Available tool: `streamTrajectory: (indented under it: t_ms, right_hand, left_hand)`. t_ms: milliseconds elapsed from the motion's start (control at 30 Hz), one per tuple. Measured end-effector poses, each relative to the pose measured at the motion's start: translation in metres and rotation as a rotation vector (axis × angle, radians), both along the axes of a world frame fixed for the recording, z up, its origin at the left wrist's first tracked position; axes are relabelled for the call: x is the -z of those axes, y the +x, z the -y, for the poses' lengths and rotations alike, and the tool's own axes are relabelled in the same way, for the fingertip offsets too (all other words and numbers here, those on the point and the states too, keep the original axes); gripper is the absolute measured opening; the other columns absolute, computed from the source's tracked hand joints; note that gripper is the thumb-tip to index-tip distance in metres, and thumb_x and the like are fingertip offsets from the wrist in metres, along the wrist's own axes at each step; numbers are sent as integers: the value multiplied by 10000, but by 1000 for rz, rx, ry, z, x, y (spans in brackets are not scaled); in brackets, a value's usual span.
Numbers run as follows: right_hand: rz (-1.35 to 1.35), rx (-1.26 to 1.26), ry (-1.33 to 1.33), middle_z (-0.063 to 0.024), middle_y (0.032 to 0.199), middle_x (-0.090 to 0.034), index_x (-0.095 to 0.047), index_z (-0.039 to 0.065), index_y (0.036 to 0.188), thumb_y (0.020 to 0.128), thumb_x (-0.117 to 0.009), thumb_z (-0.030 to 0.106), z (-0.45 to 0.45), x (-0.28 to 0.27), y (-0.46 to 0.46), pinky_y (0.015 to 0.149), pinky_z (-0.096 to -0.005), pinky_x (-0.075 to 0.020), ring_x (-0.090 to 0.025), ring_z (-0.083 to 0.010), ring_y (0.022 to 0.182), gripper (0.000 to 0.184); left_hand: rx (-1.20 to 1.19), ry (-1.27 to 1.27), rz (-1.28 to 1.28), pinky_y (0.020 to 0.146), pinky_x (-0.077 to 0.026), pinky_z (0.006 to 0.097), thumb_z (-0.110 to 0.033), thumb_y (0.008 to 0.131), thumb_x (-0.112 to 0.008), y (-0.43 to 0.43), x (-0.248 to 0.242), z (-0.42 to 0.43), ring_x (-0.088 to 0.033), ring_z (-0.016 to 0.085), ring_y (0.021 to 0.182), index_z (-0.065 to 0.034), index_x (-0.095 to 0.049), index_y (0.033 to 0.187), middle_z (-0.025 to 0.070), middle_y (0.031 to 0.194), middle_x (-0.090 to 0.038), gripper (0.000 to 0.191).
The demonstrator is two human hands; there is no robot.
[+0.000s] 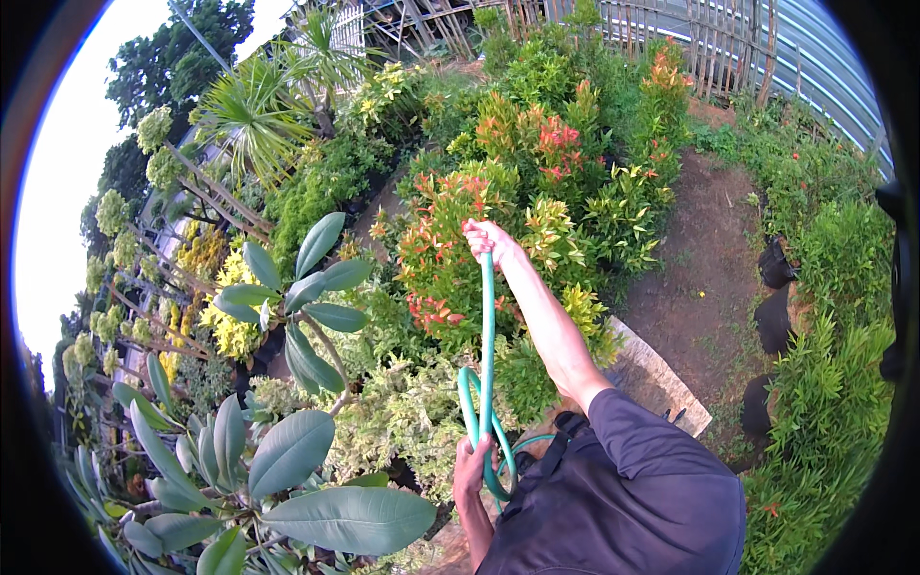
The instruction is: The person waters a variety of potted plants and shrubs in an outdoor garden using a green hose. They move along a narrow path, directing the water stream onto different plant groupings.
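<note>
My right hand (490, 241) is stretched far out in front of me, closed around a green garden hose (488, 323) near its end. Its fingers hide the hose's tip, and no water spray can be made out. Lower down, close to my body, my left hand (472, 463) grips the same hose where it is gathered in loose loops. Between the two hands the hose runs nearly straight. Just beyond my right hand stands a bushy shrub with red and orange leaf tips (453, 208). Pale, fine-leaved bushes (402, 410) grow to the left of the loops.
A plumeria-like plant with broad leaves (287, 453) spreads at the near left. On the right, a bare dirt path (701, 237) passes a stone slab (658, 374) and several black plant bags (774, 320). A bamboo fence (690, 43) and corrugated metal sheeting (826, 65) close the back.
</note>
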State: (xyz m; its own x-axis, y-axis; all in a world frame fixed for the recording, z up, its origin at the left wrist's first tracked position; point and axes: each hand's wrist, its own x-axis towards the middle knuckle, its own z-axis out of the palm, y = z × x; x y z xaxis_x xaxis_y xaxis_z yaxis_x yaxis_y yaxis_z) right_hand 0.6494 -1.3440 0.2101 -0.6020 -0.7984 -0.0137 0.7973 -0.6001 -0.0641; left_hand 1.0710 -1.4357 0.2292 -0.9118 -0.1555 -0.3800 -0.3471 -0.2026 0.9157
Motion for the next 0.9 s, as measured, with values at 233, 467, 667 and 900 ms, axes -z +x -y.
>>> streamTrajectory:
  t_ms: [233,467,667,900]
  right_hand:
    - [34,-62,260,19,549,-429,-449,84,714,875,-428,327,43,-19,32,377,-247,-368,-392,-99,425,292]
    - [-166,-286,332,68,479,-301,-361,131,648,835,-440,492,67,-38,54,384,-247,-272,-298,-85,397,414]
    - [22,-239,417,66,459,-294,-345,138,629,819,-438,500,72,-25,76,380,-249,-272,-287,-83,381,420]
    - [22,-70,514,69,385,-212,-274,166,506,816,-298,392,51,-9,76,332,-259,-199,-202,-89,303,385]
  left_hand:
    - [-124,-113,53,322,-306,199,-348,867,-523,8,22,-13,-392,75,351,-76,-463,713,-1,465,-431,317]
    - [-290,-173,104,347,-329,208,-359,854,-538,30,8,0,-399,70,375,-64,-508,711,-3,490,-451,329]
    - [-343,-172,101,350,-330,212,-328,855,-541,40,8,0,-412,68,394,-60,-504,710,-4,492,-446,308]
    - [-326,-174,120,360,-334,208,-319,858,-535,40,3,-1,-416,72,395,-46,-516,725,-2,495,-448,304]
